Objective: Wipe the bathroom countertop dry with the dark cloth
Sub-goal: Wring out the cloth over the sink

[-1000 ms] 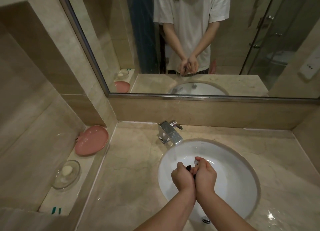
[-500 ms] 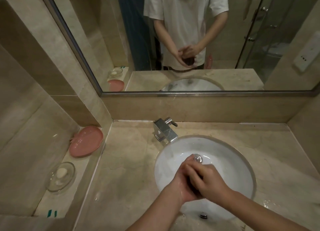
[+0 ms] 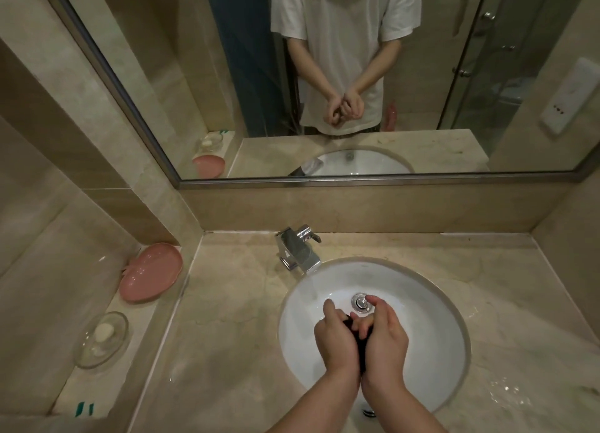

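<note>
Both my hands are pressed together over the white sink basin (image 3: 431, 345). My left hand (image 3: 336, 341) and my right hand (image 3: 384, 338) squeeze the dark cloth (image 3: 358, 341) between them; only a thin dark strip of it shows between the palms. The beige marble countertop (image 3: 227, 328) surrounds the basin. Water droplets glisten on the countertop at the lower right (image 3: 506, 390) and a few at the lower left (image 3: 175, 372).
A chrome faucet (image 3: 298, 250) stands behind the basin, above the drain plug (image 3: 359, 301). On a lower ledge at left sit a pink dish (image 3: 151, 272) and a glass soap dish (image 3: 102, 338) with soap. A large mirror (image 3: 324, 75) covers the back wall.
My hands have shifted from a crosswise clasp to side by side, palms pressed around the cloth. The camera view has tilted slightly.
</note>
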The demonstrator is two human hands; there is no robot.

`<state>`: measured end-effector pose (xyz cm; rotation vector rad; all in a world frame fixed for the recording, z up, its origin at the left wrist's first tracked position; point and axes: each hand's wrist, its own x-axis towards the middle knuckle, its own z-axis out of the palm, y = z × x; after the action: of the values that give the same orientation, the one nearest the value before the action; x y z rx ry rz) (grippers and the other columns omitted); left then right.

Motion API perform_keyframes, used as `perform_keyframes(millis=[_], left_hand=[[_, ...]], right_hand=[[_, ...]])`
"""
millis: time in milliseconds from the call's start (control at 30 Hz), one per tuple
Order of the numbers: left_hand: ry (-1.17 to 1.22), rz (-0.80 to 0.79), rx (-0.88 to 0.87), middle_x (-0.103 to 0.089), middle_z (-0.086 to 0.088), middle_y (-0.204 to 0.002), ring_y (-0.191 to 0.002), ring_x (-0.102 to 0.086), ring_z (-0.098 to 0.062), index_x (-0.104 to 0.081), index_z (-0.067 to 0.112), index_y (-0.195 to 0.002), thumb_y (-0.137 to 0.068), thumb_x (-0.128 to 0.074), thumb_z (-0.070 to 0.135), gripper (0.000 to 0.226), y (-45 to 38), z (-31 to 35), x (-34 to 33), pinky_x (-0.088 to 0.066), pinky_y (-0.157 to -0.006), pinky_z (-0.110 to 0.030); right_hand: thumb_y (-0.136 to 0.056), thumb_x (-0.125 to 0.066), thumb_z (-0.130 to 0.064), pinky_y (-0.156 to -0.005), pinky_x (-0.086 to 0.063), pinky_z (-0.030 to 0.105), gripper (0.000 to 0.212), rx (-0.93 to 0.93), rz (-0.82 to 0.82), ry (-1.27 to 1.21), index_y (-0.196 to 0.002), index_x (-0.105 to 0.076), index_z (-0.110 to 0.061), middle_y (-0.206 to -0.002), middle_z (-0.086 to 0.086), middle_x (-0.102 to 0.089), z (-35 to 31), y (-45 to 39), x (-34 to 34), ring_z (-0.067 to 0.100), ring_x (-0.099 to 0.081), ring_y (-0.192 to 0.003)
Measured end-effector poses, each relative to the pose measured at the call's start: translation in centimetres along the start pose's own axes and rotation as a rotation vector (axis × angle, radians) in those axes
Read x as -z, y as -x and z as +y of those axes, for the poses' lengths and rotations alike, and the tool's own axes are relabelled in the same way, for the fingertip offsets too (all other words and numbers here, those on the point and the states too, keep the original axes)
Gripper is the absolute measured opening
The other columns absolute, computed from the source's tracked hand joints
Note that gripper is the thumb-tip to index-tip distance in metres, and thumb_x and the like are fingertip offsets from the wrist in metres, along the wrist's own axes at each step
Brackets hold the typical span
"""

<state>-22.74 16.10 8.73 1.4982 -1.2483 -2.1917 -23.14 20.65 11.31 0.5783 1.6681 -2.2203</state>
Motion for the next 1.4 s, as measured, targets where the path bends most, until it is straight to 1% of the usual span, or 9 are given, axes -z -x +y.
perform_keyframes(millis=[233, 500, 633, 733, 967, 1067, 1167, 1300, 1400], left_hand=[[-0.410, 0.140, -0.357, -0.060, -0.005, -0.050, -0.053, -0.057, -0.024, -0.042, 0.011, -0.049, -0.104, -0.034, 0.023, 0.057, -1.6, -1.5, 0.7, -0.046, -0.066, -0.044], [-0.825, 0.080, -0.691, -0.037, 0.008, -0.036, -0.041, -0.043, -0.009, -0.026, 0.026, -0.046, -0.101, -0.022, 0.038, 0.057, -3.8, -3.3, 0.4, -0.025, -0.049, -0.016], [-0.446, 0.124, -0.159, -0.064, 0.004, -0.062, -0.063, -0.062, -0.014, -0.056, 0.012, -0.062, -0.105, -0.038, 0.040, 0.055, -3.6, -2.6, -1.1, -0.045, -0.062, -0.031], [-0.039, -0.127, 0.197, -0.074, -0.010, -0.098, -0.090, -0.069, -0.023, -0.069, 0.008, -0.103, -0.096, -0.063, 0.031, 0.025, -2.9, -2.4, -0.2, -0.054, -0.072, -0.032], [-0.062, -0.096, -0.045, -0.066, -0.005, -0.125, -0.109, -0.070, -0.020, -0.057, 0.031, -0.130, -0.072, -0.085, 0.022, 0.065, -1.6, -2.9, 6.2, -0.053, -0.101, -0.039], [-0.126, -0.051, -0.098, -0.069, -0.007, -0.117, -0.101, -0.071, -0.010, -0.063, 0.025, -0.124, -0.081, -0.082, 0.015, 0.047, -1.2, -2.4, 9.3, -0.055, -0.090, -0.025], [-0.230, -0.035, -0.089, -0.068, -0.002, -0.116, -0.096, -0.070, -0.004, -0.065, 0.020, -0.119, -0.086, -0.079, 0.019, 0.036, -1.5, -1.3, 12.9, -0.053, -0.077, -0.015], [-0.170, -0.076, -0.047, -0.070, -0.009, -0.115, -0.099, -0.073, -0.019, -0.074, 0.022, -0.110, -0.077, -0.083, 0.027, 0.035, -2.3, 1.1, 17.3, -0.056, -0.077, -0.023], [-0.161, -0.116, -0.052, -0.071, -0.010, -0.115, -0.098, -0.074, -0.021, -0.077, 0.027, -0.104, -0.071, -0.086, 0.032, 0.034, -2.9, 3.2, 20.1, -0.058, -0.080, -0.029]], right_hand=[[-0.097, -0.055, -0.006, -0.068, -0.051, 0.035, 0.021, -0.456, 0.070, -0.190, -0.077, -0.059, -0.011, -0.052, 0.004, -0.039, 2.4, -3.1, 0.1, 0.024, -0.056, -0.056], [-0.094, -0.045, 0.007, -0.062, -0.045, 0.034, 0.022, -0.643, 0.115, -0.265, -0.092, -0.062, -0.006, -0.061, 0.008, -0.046, 3.6, -5.6, 1.2, 0.025, -0.046, -0.059], [-0.096, -0.058, -0.015, -0.066, -0.049, 0.035, 0.013, -0.466, -0.001, -0.060, -0.085, -0.062, -0.011, -0.069, 0.009, -0.057, 2.6, -7.3, 2.0, 0.027, -0.060, -0.070], [-0.098, -0.059, -0.024, -0.074, -0.050, 0.034, 0.017, -0.287, -0.198, 0.185, -0.110, -0.067, -0.015, -0.095, 0.006, -0.068, 1.4, -8.4, 3.1, 0.023, -0.064, -0.089], [-0.100, -0.059, -0.028, -0.085, -0.053, 0.034, 0.021, -0.412, -0.800, 0.592, -0.116, -0.070, -0.018, -0.104, 0.008, -0.077, 0.2, -7.5, 5.0, 0.024, -0.074, -0.095], [-0.092, -0.069, -0.013, -0.078, -0.051, 0.019, 0.022, -0.329, -0.909, 0.707, -0.113, -0.070, -0.020, -0.102, 0.003, -0.077, 0.6, -6.1, 3.6, 0.014, -0.073, -0.095], [-0.088, -0.074, -0.013, -0.075, -0.046, 0.011, 0.015, -0.222, -0.959, 0.787, -0.102, -0.072, -0.018, -0.097, 0.000, -0.075, 2.0, -4.5, 1.7, 0.010, -0.067, -0.092], [-0.094, -0.069, -0.028, -0.088, -0.051, 0.041, 0.022, -0.156, -0.837, 0.719, -0.096, -0.061, -0.007, -0.089, 0.002, -0.069, 4.0, -2.5, -0.5, 0.016, -0.065, -0.086], [-0.089, -0.072, -0.043, -0.083, -0.052, 0.036, 0.038, -0.241, -0.820, 0.759, -0.109, -0.057, -0.014, -0.094, -0.002, -0.072, 4.6, -1.0, -2.0, 0.012, -0.069, -0.084]])
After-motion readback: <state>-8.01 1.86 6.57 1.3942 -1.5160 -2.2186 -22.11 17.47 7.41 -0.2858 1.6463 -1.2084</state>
